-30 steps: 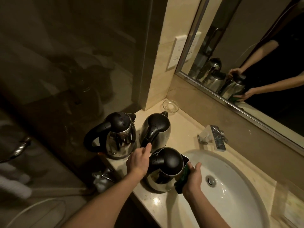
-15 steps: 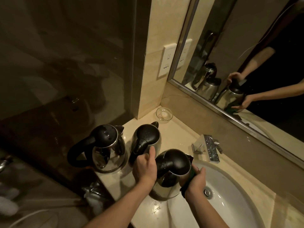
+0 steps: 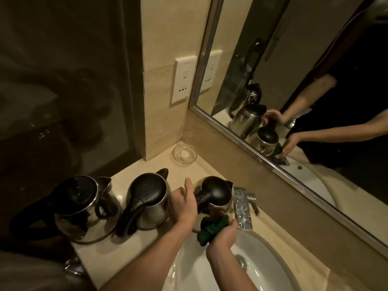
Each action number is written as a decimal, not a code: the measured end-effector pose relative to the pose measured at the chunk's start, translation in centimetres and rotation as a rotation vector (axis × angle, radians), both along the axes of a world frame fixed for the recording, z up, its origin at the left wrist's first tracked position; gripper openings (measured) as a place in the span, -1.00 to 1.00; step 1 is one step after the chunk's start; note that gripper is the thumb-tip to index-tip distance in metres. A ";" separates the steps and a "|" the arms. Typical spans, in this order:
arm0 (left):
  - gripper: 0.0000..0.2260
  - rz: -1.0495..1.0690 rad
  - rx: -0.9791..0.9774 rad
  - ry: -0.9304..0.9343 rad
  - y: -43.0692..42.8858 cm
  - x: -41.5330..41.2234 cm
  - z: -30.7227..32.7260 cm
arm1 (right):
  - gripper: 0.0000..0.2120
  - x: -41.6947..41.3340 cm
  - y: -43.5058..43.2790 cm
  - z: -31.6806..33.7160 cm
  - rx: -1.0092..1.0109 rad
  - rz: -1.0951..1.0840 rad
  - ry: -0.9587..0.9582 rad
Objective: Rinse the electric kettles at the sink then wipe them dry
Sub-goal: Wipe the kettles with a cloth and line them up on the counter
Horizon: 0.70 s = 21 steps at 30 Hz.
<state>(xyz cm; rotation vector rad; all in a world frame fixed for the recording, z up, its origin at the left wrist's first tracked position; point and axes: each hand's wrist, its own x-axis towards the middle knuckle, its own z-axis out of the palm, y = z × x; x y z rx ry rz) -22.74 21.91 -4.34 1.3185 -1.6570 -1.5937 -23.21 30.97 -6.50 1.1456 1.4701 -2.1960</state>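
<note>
Three steel kettles with black lids stand in a row on the beige counter [image 3: 130,255]. The left kettle [image 3: 81,206] and the middle kettle [image 3: 149,198] stand untouched. My left hand [image 3: 183,206] grips the black handle of the right kettle [image 3: 217,191], which sits by the sink's far left edge. My right hand [image 3: 223,235] holds a bunched dark green cloth [image 3: 211,228] against that kettle's lower side. The kettle's base is hidden behind my hands and the cloth.
A white sink basin [image 3: 262,267] with a drain lies at the lower right. A chrome faucet [image 3: 244,206] juts out beside the right kettle. A small glass dish [image 3: 184,154] sits in the corner. A wall socket [image 3: 183,81] and a large mirror [image 3: 294,80] stand behind.
The view has tilted and shifted, so the kettles sit lower in frame. The right kettle has moved back toward the faucet, and my right hand with the cloth has slid to its lower side.
</note>
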 end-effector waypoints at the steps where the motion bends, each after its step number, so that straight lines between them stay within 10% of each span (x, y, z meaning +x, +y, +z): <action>1: -0.48 0.002 -0.009 -0.002 0.0 -0.6 -0.3 | -0.68 -0.4 -0.2 0.0 -0.013 -0.003 0.006; 21: -0.80 -0.340 -0.303 -0.060 -0.7 0.6 0.0 | -0.50 -3.3 1.0 -2.6 -0.094 0.162 0.043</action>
